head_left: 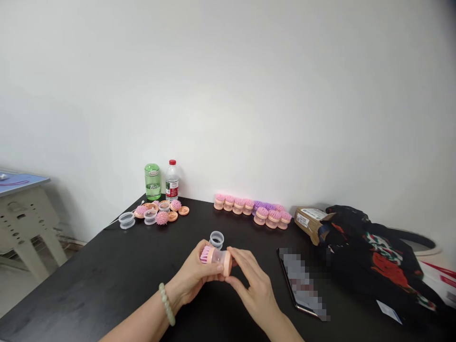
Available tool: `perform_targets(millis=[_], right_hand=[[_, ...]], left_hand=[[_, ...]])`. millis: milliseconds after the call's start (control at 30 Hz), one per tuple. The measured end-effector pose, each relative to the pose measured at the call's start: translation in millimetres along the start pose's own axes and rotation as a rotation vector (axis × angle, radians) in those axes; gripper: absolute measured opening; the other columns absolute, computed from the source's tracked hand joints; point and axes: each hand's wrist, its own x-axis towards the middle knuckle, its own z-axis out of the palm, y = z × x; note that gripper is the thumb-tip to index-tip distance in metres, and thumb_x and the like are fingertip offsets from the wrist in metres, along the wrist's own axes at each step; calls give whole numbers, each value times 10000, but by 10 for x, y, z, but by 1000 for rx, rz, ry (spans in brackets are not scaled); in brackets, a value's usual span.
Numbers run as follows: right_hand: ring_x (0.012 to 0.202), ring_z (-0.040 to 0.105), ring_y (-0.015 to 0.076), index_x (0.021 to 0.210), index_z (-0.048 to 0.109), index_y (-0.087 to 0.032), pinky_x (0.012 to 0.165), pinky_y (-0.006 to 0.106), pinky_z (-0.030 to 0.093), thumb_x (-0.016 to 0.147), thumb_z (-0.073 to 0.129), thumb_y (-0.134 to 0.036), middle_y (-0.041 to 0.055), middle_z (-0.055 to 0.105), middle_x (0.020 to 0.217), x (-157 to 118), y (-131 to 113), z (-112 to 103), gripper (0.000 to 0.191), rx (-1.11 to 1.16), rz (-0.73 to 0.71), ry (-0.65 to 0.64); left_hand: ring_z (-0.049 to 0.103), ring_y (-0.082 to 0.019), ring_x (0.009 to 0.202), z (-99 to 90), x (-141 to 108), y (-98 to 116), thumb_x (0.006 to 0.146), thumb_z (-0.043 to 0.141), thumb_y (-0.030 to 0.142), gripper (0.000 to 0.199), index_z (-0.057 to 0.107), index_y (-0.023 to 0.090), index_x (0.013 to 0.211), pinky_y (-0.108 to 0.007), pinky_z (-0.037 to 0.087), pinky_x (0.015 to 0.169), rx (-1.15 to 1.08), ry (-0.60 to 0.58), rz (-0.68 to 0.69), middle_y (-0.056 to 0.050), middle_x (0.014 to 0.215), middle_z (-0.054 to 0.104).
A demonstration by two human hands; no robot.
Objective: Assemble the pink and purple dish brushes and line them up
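A small scrubbing brush lies on its side in the air between my hands. It has pink bristles at the left, a clear waisted body and a peach cap at the right. My left hand is closed around the body, with the thumb along the front. Fingertips and thumb of my right hand grip the rim of the peach cap. Just behind the brush, a clear plastic cup stands on the black table, partly hidden by my fingers.
Loose clear cups, pink bristle heads and orange caps lie at back left. Behind them stand a green bottle and a water bottle. Assembled brushes line the wall. Rightward are a phone, box and black bag.
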Motion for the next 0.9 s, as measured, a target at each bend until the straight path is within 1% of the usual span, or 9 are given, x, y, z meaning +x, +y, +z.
perform_targets(millis=[133,233,333,433,500,600,700,767,900], right_hand=[[1141,582,276,1433,432,-190,917,431,566,960,521,-175,149,608,1245,-39,-8,36,482,-11,1,-31],[1180,562,282,1452,401,-180,949,441,550,954,499,-125,157,589,1280,-40,-35,36,511,-17,-33,-51],[1164,572,278,1437,408,-191,936,429,550,948,506,-110,147,603,1252,-19,-49,15,505,-7,-72,-35],[1128,587,271,1396,429,-185,916,422,551,949,511,-117,147,618,1208,-14,-45,-2,460,-6,-84,-20],[1073,606,275,1363,447,-171,884,428,560,949,540,-168,150,629,1162,-24,-37,-1,425,-13,-78,-22],[882,635,264,1283,490,-157,749,423,581,925,608,-289,125,651,998,-39,-33,7,399,-41,-51,-8],[791,621,251,1260,492,-146,691,426,575,909,633,-318,112,655,930,-26,-57,3,416,-67,-66,7],[837,620,255,1279,486,-143,732,437,574,912,626,-257,129,660,988,-1,-90,-12,409,-68,-97,3],[964,592,247,1247,540,-145,793,404,572,891,533,-17,140,654,1097,56,-159,-49,379,-98,-202,-5]], left_hand=[[592,-104,658,-8,3,-27,601,893,305,519,468,186,873,-227,491,579,114,28,29,8,782,635],[576,-99,635,-29,19,-41,588,895,313,525,473,186,873,-198,464,517,139,37,20,22,755,614],[558,-87,607,-41,26,-36,561,901,319,534,483,181,863,-179,435,479,118,14,-27,26,744,600],[520,-66,565,-35,17,-23,552,901,303,523,485,178,844,-162,394,452,131,9,-38,37,714,586],[503,-57,539,-24,8,-15,572,892,309,508,479,180,840,-157,365,440,140,-1,-39,40,693,584],[491,-53,526,-4,-4,0,586,888,312,511,469,188,851,-156,344,442,139,-42,-32,38,679,593],[477,-53,525,1,-10,19,578,894,308,518,475,188,856,-160,344,447,174,-53,-8,39,676,592],[464,-50,507,-13,-6,19,593,887,339,502,484,184,849,-162,331,436,193,-56,-22,41,664,582],[430,-41,461,-64,22,-31,712,794,476,442,479,180,806,-161,233,404,157,-70,-133,39,612,546]])
